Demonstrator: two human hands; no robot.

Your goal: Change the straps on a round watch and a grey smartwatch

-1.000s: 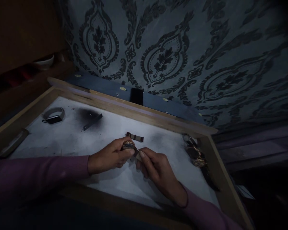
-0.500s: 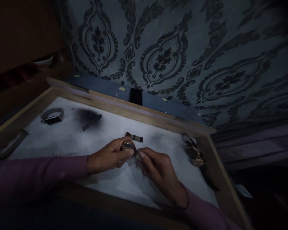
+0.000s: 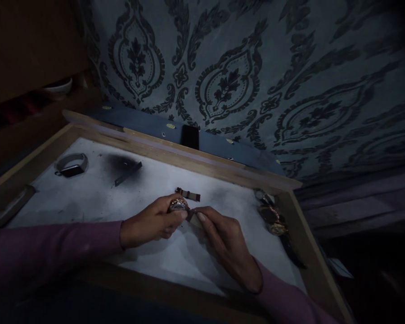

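- Head view shows the watch case [image 3: 178, 205] above the white counter [image 3: 155, 265], the left grip [image 3: 151, 221] pinching it between thumb and fingers.
- I judge this case hard and quite light; its shiny metal may be slippery, so its edge is the better place for holding.
- Right grip [image 3: 224, 236] pinches a strap piece [image 3: 195, 219] beside the case; if joined, I cannot tell. Probably it bends softly; hold near the end.
- Just beyond lies the loose strap [image 3: 188, 195]; farther right, other watches [image 3: 275, 227].
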